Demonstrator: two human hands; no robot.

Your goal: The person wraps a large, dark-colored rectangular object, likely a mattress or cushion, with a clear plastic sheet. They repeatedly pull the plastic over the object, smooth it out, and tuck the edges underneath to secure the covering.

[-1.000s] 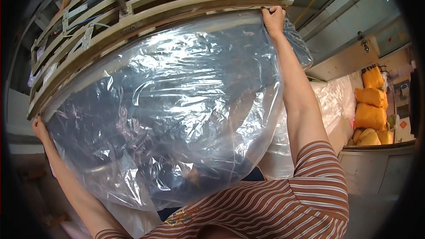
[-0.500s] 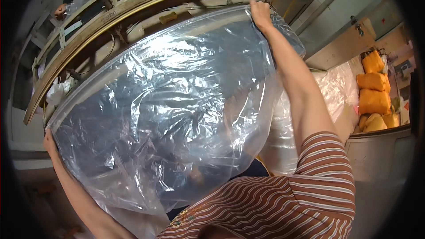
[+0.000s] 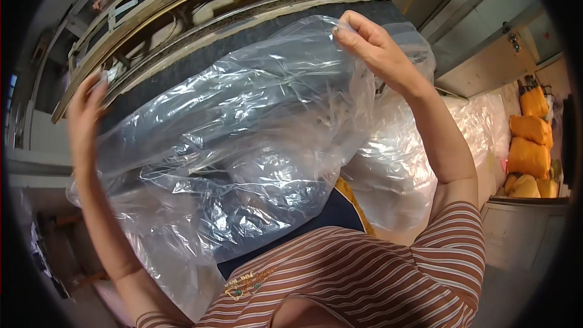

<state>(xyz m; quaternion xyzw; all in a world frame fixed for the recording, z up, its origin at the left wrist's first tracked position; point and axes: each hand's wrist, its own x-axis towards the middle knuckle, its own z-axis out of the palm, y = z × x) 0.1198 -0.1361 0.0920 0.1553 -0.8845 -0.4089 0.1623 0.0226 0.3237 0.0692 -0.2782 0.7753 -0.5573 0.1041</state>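
Note:
A large clear plastic sheet (image 3: 243,94), crumpled and shiny, drapes over the dark work surface (image 3: 200,56) and down toward my body. My right hand (image 3: 373,45) is closed in a pinch on the sheet's far right corner. At the left, my left hand (image 3: 85,109) is off the sheet, blurred by motion, with its fingers apart. It hovers beside the left end of the long machine frame, close to a small whitish bit (image 3: 111,76) that I cannot make out.
A long frame with rails (image 3: 200,9) runs across the far side. More clear plastic (image 3: 401,152) lies to my right. Beyond it are several orange bundles (image 3: 529,155) and a brown panel (image 3: 480,70). At the far left, part of another person's hand (image 3: 100,3) shows, blurred.
My left hand has let go of the sheet's left corner and moved up. The sheet's far edge has come nearer and slackened, baring the dark surface. My right hand still grips its corner.

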